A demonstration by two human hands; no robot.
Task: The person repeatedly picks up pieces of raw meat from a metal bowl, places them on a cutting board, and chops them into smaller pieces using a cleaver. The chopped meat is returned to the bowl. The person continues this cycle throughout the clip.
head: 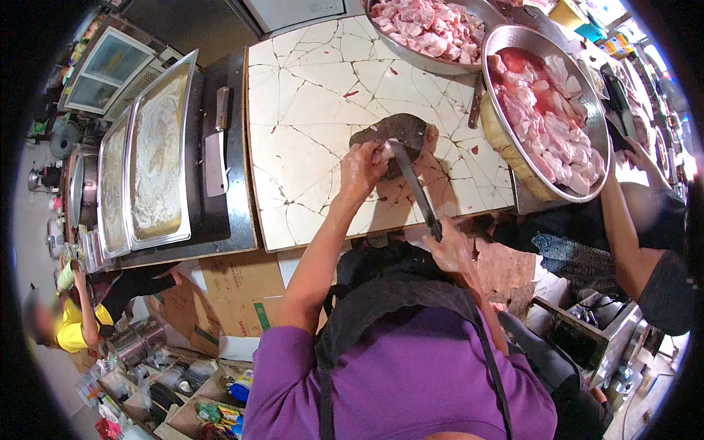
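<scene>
My left hand (360,168) grips the near end of a small pale piece (391,147), which looks like meat, over a dark flat stone or block (404,129) on the cracked white tabletop (308,159). My right hand (452,247) is closed around the dark handle of a long narrow knife (415,184). Its blade reaches up and left, with its tip end at the piece beside my left fingers. A steel bowl (597,132) of raw meat pieces (561,143) in reddish liquid stands at the right. Another steel bowl (407,55) of cut meat (432,27) is behind it.
A cleaver (215,162) lies on the dark table (237,181) at left, beside metal trays (190,143) with whitish contents. Another knife's handle (474,110) lies near the bowls. A person (627,231) works at right; a person in yellow (77,324) is at far left.
</scene>
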